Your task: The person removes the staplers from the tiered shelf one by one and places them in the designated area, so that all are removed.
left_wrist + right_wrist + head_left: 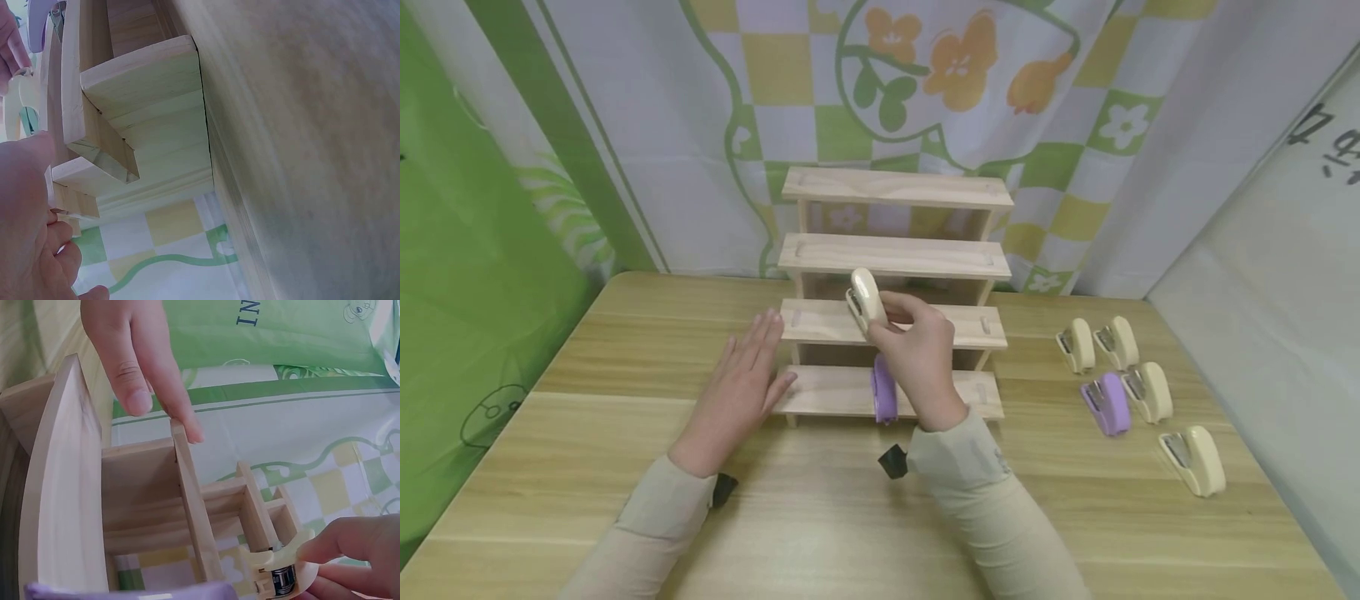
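Observation:
In the head view, my right hand (pixel 917 350) pinches a cream stapler (pixel 867 297) between thumb and fingers, over the second step from the bottom of a stepped wooden rack (pixel 827 390). The right wrist view shows the side of this cream stapler (pixel 305 570) with its metal inside. A purple stapler (pixel 884 392) sits on the lowest step, under the right wrist. My left hand (pixel 737 392) lies at the rack's left side with its fingers straight, the fingertips right at the end of the second step; it holds nothing.
On the table's right side lie several cream staplers (pixel 1197 462) and one purple stapler (pixel 1107 406). Behind the rack hangs a patterned curtain (pixel 842 125). A white panel (pixel 1262 242) borders the table (pixel 805 517) on the right, green cloth (pixel 482 275) on the left.

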Motion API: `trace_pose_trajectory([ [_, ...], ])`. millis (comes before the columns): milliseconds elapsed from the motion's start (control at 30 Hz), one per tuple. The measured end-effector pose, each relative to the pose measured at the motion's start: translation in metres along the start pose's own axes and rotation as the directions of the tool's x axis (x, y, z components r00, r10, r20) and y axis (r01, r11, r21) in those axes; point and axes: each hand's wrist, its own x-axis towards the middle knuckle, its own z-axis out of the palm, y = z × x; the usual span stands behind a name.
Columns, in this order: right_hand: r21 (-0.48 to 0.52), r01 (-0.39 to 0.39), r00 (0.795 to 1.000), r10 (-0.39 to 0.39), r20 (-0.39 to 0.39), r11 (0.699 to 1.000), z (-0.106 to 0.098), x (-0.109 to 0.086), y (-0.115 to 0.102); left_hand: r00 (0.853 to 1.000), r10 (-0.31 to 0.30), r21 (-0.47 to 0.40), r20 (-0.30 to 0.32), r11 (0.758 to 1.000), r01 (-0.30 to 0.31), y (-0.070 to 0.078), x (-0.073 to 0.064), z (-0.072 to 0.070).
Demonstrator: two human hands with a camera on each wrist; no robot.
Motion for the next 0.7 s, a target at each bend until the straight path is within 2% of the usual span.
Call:
trace_pose_trajectory([
  [133, 0.063, -0.004, 1.000, 0.005, -0.020, 0.998, -0.008, 0.000, 0.003, 1.000, 0.004, 0.006, -0.002, 1.000, -0.004, 0.000, 0.000, 0.000],
  [333, 0.173, -0.072, 0.996, 0.079, -0.036, 0.982, -0.023, 0.001, 0.011, 1.000, 0.000, 0.001, 0.004, 1.000, 0.000, 0.001, 0.000, -0.001],
  [433, 0.181, -0.097, 0.993, 0.108, -0.049, 0.979, -0.032, 0.000, 0.017, 1.000, -0.002, 0.000, 0.005, 1.000, 0.002, 0.001, -0.001, -0.001],
  [700, 0.191, -0.097, 0.988, 0.117, -0.098, 0.977, -0.056, -0.002, 0.030, 1.000, 0.000, -0.001, 0.005, 1.000, 0.000, 0.000, 0.000, 0.000],
])
